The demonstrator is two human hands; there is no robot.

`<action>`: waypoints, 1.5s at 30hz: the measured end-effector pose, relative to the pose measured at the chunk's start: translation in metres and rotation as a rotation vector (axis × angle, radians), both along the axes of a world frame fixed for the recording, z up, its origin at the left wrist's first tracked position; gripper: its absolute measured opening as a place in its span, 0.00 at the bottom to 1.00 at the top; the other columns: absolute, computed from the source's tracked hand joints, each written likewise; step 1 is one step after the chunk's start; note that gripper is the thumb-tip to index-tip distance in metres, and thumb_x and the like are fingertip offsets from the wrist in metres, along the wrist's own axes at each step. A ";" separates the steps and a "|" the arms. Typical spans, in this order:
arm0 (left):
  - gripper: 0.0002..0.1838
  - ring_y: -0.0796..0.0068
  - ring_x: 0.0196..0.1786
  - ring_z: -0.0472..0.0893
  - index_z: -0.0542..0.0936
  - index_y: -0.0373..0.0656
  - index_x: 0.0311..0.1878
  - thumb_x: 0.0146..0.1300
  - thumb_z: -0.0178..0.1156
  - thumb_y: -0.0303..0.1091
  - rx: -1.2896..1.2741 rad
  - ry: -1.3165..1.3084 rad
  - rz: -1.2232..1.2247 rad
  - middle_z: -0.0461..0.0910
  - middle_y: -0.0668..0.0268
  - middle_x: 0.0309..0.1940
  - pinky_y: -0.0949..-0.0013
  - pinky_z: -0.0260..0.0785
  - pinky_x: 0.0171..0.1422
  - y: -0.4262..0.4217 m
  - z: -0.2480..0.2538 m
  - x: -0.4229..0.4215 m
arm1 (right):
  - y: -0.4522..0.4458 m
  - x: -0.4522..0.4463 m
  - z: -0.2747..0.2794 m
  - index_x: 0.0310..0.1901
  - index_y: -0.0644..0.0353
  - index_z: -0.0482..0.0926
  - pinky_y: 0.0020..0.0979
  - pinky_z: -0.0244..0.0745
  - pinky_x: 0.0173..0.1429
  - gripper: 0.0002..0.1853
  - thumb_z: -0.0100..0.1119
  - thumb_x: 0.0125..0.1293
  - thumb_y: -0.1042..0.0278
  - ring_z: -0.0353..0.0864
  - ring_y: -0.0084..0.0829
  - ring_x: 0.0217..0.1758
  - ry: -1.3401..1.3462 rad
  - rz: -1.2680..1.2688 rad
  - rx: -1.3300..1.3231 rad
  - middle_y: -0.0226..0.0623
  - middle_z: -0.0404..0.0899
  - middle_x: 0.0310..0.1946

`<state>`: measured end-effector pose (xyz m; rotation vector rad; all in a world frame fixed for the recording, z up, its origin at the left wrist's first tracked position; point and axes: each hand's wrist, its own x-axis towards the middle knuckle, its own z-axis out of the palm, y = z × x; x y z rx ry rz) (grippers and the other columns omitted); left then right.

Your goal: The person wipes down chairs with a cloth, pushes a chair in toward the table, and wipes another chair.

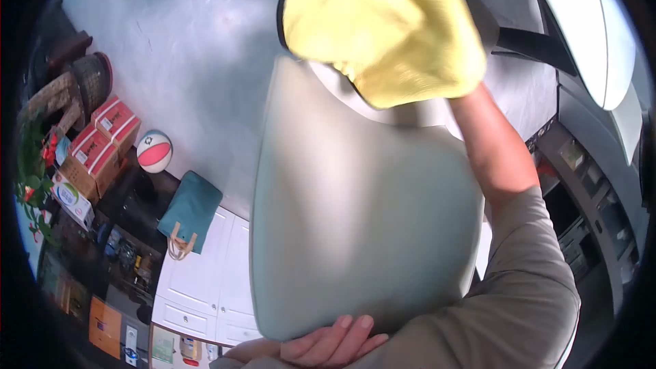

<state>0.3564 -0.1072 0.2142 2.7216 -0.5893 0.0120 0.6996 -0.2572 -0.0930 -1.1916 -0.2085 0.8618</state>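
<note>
One yellow cloth with a dark edge lies at 12 to 1 o'clock, covering the end of your right forearm, which rises from 4 o'clock out of an olive sleeve. Your right hand is hidden by that cloth, so you cannot tell whether it is spread or pinching.

Below the cloth, a pale curved panel fills the middle, its surface blurred; cloth and panel overlap in view. At 6 o'clock, your left hand lies at the panel's near edge, fingers side by side and slightly bent; its thumb is out of sight, so whether it grips cannot be told.

Toward 8 o'clock sits a green bag with tan handles, and at 9 o'clock a ball rests near red-and-brown boxes.
</note>
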 end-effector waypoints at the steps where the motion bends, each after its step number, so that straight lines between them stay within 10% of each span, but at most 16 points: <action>1: 0.23 0.79 0.60 0.81 0.78 0.60 0.71 0.80 0.50 0.53 -0.019 0.006 0.030 0.85 0.81 0.59 0.55 0.53 0.80 -0.001 0.001 0.000 | -0.003 0.013 0.022 0.70 0.54 0.76 0.35 0.56 0.81 0.21 0.51 0.79 0.63 0.71 0.32 0.74 -0.177 -0.079 -0.084 0.35 0.77 0.68; 5: 0.22 0.78 0.60 0.81 0.79 0.58 0.68 0.79 0.52 0.54 -0.089 0.051 0.041 0.85 0.79 0.58 0.56 0.54 0.79 0.004 0.003 0.007 | 0.009 0.010 0.080 0.70 0.56 0.76 0.38 0.49 0.85 0.22 0.51 0.78 0.62 0.66 0.34 0.78 -0.600 -0.059 -0.140 0.36 0.74 0.71; 12: 0.22 0.77 0.60 0.81 0.80 0.57 0.66 0.78 0.53 0.55 -0.107 0.021 0.034 0.85 0.79 0.60 0.57 0.58 0.73 -0.004 0.000 0.002 | 0.026 -0.104 -0.082 0.71 0.61 0.73 0.51 0.37 0.91 0.28 0.54 0.73 0.60 0.61 0.42 0.82 -1.622 0.899 -0.553 0.42 0.69 0.75; 16: 0.19 0.77 0.60 0.81 0.83 0.57 0.63 0.77 0.55 0.50 -0.170 0.225 0.155 0.85 0.77 0.60 0.65 0.61 0.66 -0.003 0.021 0.004 | 0.050 -0.060 -0.088 0.79 0.52 0.63 0.47 0.37 0.91 0.35 0.51 0.70 0.58 0.56 0.38 0.85 -1.636 0.868 -0.489 0.34 0.66 0.78; 19: 0.17 0.77 0.60 0.80 0.84 0.58 0.62 0.76 0.57 0.46 -0.240 0.344 0.086 0.86 0.75 0.60 0.71 0.63 0.62 0.001 0.025 0.011 | 0.108 -0.021 -0.073 0.64 0.54 0.81 0.51 0.44 0.88 0.25 0.56 0.65 0.62 0.63 0.42 0.81 -1.524 0.956 -0.833 0.37 0.76 0.70; 21: 0.16 0.77 0.60 0.80 0.84 0.58 0.62 0.75 0.58 0.45 -0.237 0.351 0.109 0.86 0.74 0.60 0.73 0.64 0.59 -0.002 0.027 0.013 | 0.152 -0.028 -0.074 0.55 0.51 0.88 0.46 0.57 0.84 0.19 0.53 0.67 0.63 0.72 0.42 0.75 -1.461 1.200 -1.093 0.37 0.84 0.61; 25: 0.13 0.77 0.58 0.81 0.87 0.56 0.56 0.75 0.59 0.42 -0.227 0.325 0.334 0.87 0.74 0.58 0.73 0.67 0.54 -0.029 0.033 0.005 | 0.176 -0.060 -0.103 0.54 0.50 0.89 0.43 0.79 0.64 0.19 0.50 0.73 0.56 0.86 0.46 0.58 -1.056 1.415 -0.744 0.38 0.88 0.55; 31: 0.13 0.78 0.55 0.83 0.89 0.51 0.54 0.75 0.59 0.41 -0.136 0.051 0.267 0.88 0.74 0.55 0.72 0.69 0.53 -0.027 0.005 -0.021 | 0.169 -0.032 -0.076 0.53 0.57 0.89 0.47 0.65 0.73 0.29 0.46 0.74 0.42 0.80 0.47 0.66 -1.288 1.564 -0.865 0.44 0.87 0.56; 34: 0.13 0.77 0.53 0.84 0.89 0.49 0.53 0.75 0.59 0.41 -0.159 -0.034 0.184 0.88 0.73 0.53 0.71 0.70 0.53 -0.022 -0.002 -0.039 | 0.144 0.019 -0.117 0.49 0.60 0.90 0.48 0.65 0.74 0.28 0.49 0.71 0.45 0.78 0.46 0.66 -1.472 0.972 -0.917 0.47 0.87 0.54; 37: 0.14 0.77 0.52 0.84 0.89 0.46 0.52 0.76 0.58 0.41 -0.234 0.143 0.357 0.89 0.73 0.52 0.71 0.71 0.55 -0.032 0.028 -0.028 | 0.144 0.028 -0.094 0.45 0.59 0.90 0.46 0.68 0.72 0.25 0.47 0.73 0.49 0.80 0.46 0.63 -1.559 1.009 -0.918 0.43 0.88 0.51; 40: 0.15 0.75 0.52 0.85 0.88 0.44 0.54 0.77 0.57 0.40 -0.243 0.273 0.572 0.89 0.70 0.53 0.69 0.72 0.60 -0.047 0.036 -0.024 | 0.155 -0.023 -0.088 0.41 0.54 0.90 0.47 0.75 0.63 0.21 0.47 0.74 0.54 0.82 0.50 0.58 -1.328 1.394 -0.839 0.42 0.89 0.42; 45: 0.18 0.75 0.61 0.80 0.78 0.53 0.66 0.80 0.52 0.46 -0.002 0.054 0.381 0.84 0.73 0.61 0.60 0.63 0.71 -0.029 0.007 -0.020 | 0.162 -0.077 -0.136 0.58 0.44 0.86 0.48 0.73 0.69 0.22 0.45 0.76 0.49 0.78 0.51 0.67 -0.590 1.098 -0.167 0.46 0.82 0.62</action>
